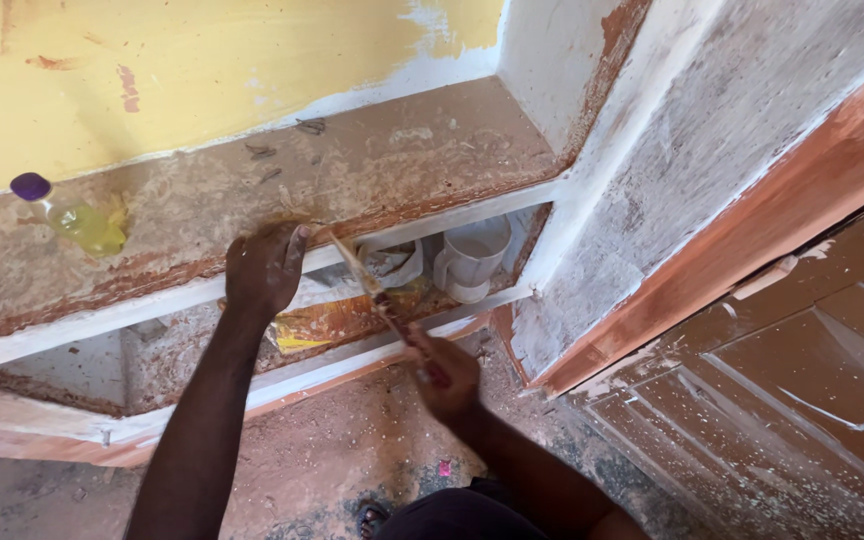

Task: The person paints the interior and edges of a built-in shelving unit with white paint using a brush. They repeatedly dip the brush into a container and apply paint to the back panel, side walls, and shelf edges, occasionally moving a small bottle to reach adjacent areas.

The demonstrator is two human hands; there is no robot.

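A sandalled foot [372, 520] is seen at the lower edge of the view, on the dusty floor [352, 440] below the shelf edge.

The right hand [447, 375] is located just below and in front of the white shelf edge [152, 305], which is taken as the landmark. The fingers are closed around the handle of a paintbrush [377, 295]. The brush is held at a slant, so that its far end reaches up to the shelf edge, close beside the left hand. The tip is partly hidden, so contact of the bristles with the edge cannot be confirmed.

The left hand [264, 268] is laid flat over the shelf edge, fingers curled over the upper lip, with nothing pinched. It appears to be placed there as a brace, judged from its position beside the brush end.

Below the shelf edge, in the recess, a crumpled yellow-and-orange package [337, 322] is stored against the lower ledge. Its printing cannot be made out. Behind it, a white plastic jug [472, 258] with a handle stands upright at the right end of the recess.

Above the shelf edge, on the rough brown shelf top [372, 160], a small clear bottle [77, 218] with a purple cap and yellowish contents lies tilted at the far left, against the yellow wall [202, 70].

Right of the shelf edge, a reddish-brown panelled door [802, 370] is seen, flecked with white.
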